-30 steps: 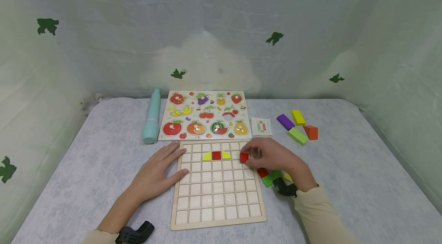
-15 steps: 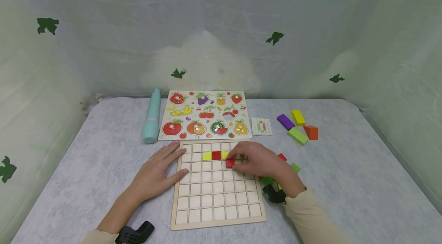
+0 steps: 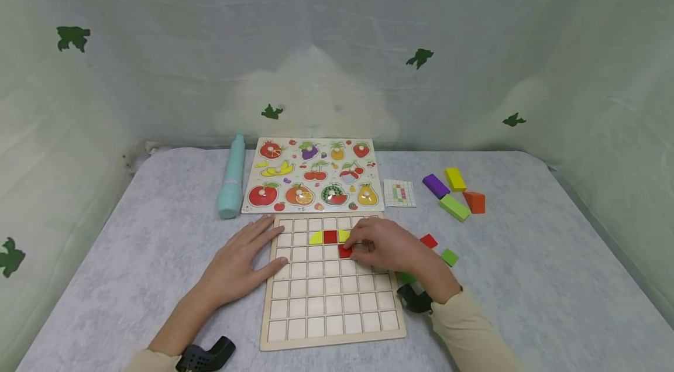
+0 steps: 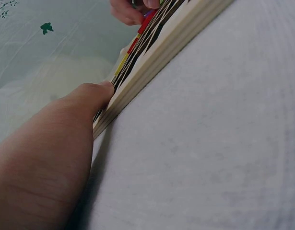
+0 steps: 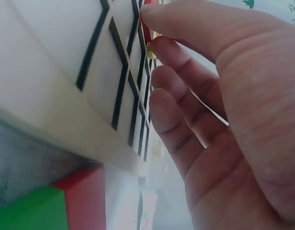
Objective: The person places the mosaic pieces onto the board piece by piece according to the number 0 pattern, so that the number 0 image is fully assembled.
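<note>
- Bottle first: a pale teal plastic bottle (image 3: pixel 231 178) lies on the grey felt-covered table (image 3: pixel 526 278), just beside the left edge of the flat wooden fruit peg puzzle (image 3: pixel 310 175).
- Left hand (image 3: pixel 237 264), fingers straight and spread, lies flat on the table with its fingertips over the left rim of the square wooden grid board (image 3: pixel 332 313); that grip is relaxed, holding nothing.
- On the board, second row from the far edge: yellow curved tile (image 3: pixel 315 238), red square tile (image 3: pixel 330 237), another yellow curved tile half hidden by the fingers.
- Right hand (image 3: pixel 389 249) is over the board's upper right, fingertips pinching a small red square block (image 3: pixel 344 251) down in the third row, under the right yellow tile; grip closed on it.
- Just right of the board, a loose red tile (image 3: pixel 429 241) and a green tile (image 3: pixel 450 257) on the table.
- Small checkered pattern card (image 3: pixel 398 192) sits beside the fruit puzzle.
- Far right, a cluster: purple (image 3: pixel 435 185), yellow (image 3: pixel 454 179), green (image 3: pixel 454 207) and orange (image 3: pixel 474 202) wooden blocks.
</note>
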A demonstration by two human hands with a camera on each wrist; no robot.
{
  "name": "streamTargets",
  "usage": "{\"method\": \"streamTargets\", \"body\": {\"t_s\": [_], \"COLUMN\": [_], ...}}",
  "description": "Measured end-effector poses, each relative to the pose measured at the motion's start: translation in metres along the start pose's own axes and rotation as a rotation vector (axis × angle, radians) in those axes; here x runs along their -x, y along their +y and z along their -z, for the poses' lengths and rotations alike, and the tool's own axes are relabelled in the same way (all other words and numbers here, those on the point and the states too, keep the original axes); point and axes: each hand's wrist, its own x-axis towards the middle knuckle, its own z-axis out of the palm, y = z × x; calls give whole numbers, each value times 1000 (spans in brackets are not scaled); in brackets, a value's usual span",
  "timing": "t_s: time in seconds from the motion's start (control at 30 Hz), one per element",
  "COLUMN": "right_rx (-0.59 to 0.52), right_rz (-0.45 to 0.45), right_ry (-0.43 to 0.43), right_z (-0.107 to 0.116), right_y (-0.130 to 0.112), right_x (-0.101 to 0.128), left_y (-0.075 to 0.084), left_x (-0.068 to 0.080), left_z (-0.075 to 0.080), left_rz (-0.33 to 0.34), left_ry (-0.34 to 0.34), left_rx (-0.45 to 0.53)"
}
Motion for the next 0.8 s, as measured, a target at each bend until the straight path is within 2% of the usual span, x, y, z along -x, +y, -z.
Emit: {"method": "streamTargets", "body": {"t_s": [0.3, 0.53, 0.8], "right_rx": [7, 43, 17], "right_rz": [22, -2, 0], "right_ry": [-4, 17, 1], "right_z": [-4, -4, -2], "right_y": [-2, -4, -4], "right_x": [-2, -1, 0], "left_y": [0, 1, 0], "left_x": [0, 0, 0], "left_z": [0, 0, 0], "left_rz": [1, -2, -5], "left_ry": [3, 7, 8], "left_rx": [3, 7, 7]}}
